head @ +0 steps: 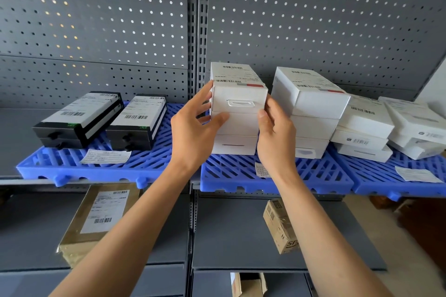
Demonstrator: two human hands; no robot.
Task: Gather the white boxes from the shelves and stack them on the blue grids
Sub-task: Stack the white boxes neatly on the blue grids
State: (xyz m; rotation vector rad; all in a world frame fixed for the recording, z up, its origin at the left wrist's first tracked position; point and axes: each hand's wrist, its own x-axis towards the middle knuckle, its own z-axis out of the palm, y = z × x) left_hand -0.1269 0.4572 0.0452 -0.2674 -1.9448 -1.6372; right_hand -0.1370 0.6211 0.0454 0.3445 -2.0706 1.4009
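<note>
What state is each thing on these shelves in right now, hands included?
Left hand: grips the top white cardboard box, at its left side.
Right hand: grips that stack's right side.
Middle blue plastic grid: bears two white stacks.
Black boxes: stacked in two piles on the left blue grid.

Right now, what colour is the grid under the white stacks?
Blue, an open lattice; shown in the head view.
</note>
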